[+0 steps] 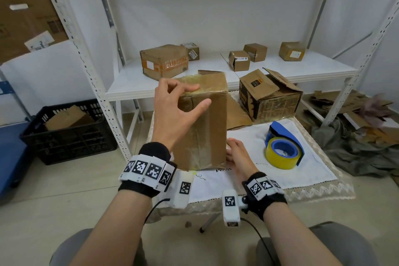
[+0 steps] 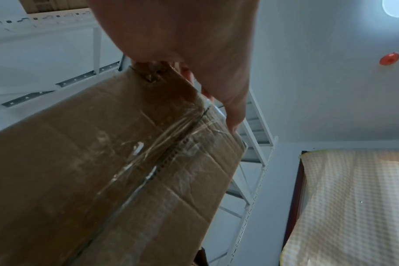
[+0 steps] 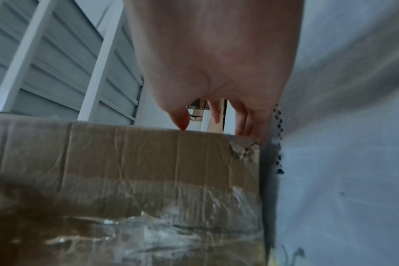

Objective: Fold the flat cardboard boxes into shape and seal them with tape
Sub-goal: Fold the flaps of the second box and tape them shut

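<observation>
Cardboard box point(image 1: 203, 123) stands upright on the white cloth point(image 1: 308, 166), its seams covered in clear tape. Right hand point(image 1: 237, 153) sits at the box's lower right corner, fingers extended behind it; whether they grip cannot be told. Left hand point(image 1: 174, 110) is spread open at the box's upper left, fingertips touching the taped top edge. Right of the box lies a yellow tape roll point(image 1: 281, 153) in a blue dispenser. Beyond the box, an opened carton point(image 1: 269, 97).

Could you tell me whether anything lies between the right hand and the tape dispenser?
Nothing visible does. The right hand rests at the box's lower right edge, and only bare white cloth separates it from the tape dispenser on its right.
</observation>
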A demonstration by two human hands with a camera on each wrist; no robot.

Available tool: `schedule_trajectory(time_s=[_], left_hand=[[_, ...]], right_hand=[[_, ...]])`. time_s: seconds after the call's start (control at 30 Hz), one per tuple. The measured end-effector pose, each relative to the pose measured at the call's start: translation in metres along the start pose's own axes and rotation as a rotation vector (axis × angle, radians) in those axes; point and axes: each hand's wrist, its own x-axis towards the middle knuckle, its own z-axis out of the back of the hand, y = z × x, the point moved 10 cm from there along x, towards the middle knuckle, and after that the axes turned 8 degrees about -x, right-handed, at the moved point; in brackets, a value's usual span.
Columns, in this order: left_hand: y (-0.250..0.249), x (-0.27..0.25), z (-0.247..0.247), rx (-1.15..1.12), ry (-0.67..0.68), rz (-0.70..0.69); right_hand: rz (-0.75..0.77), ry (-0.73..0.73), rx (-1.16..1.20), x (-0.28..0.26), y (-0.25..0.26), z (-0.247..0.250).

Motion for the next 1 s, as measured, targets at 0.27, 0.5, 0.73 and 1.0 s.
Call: schedule_trajectory(time_s=[0.27, 0.5, 0.73, 1.0], left_hand=[[-0.024, 0.010, 0.035, -0.107, -0.121, -0.050], [-0.005, 0.014, 0.068, -0.285, -0.364, 0.081], [0.087, -0.020, 0.047, -0.528, -0.335, 0.510], [0.153, -0.086, 0.004, -0.783, -0.315, 0.944]], right_hand=[[0.060, -0.008, 0.264, -0.009, 0.010, -0.003], [0.228, -0.142, 0.722, -0.028, 0.054, 0.023], [0.486, -0.333, 0.547, -0.056, 0.111, 0.058], [0.351, -0.345, 0.264, -0.060, 0.127, 0.059]])
